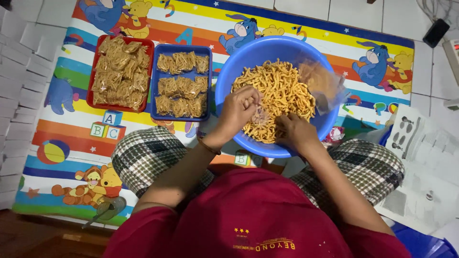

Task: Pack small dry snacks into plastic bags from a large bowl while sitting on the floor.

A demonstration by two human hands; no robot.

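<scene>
Blue plastic, the round basin [224, 91] sits on a striped cartoon-print play mat [62, 81] just beyond the seated person's checked-trousered knees and holds a heap of golden fried noodle sticks [279, 91]. Both hands work over the near side of the heap. The left hand [237, 111] is curled, fingertips pinched on a small clear plastic pouch [260, 115] that already holds some sticks; the right hand [294, 130] rests cupped, fingers bent into the snacks just beside it. To the left lie a red rectangular tray [96, 62] piled with filled pouches and, touching it, a blue rectangular tray [155, 81] with three neat rows of them. A loose clear bag [322, 83] leans on the basin's far right rim.

Risk, as a judgement: the thin pouch could slip or tear under a hurried pinch, scattering brittle sticks onto the mat.

The pouch mouth is blurred, so whether the right hand grips anything cannot be told. Printed paper sheets [425, 157] at right are partly cut off.
</scene>
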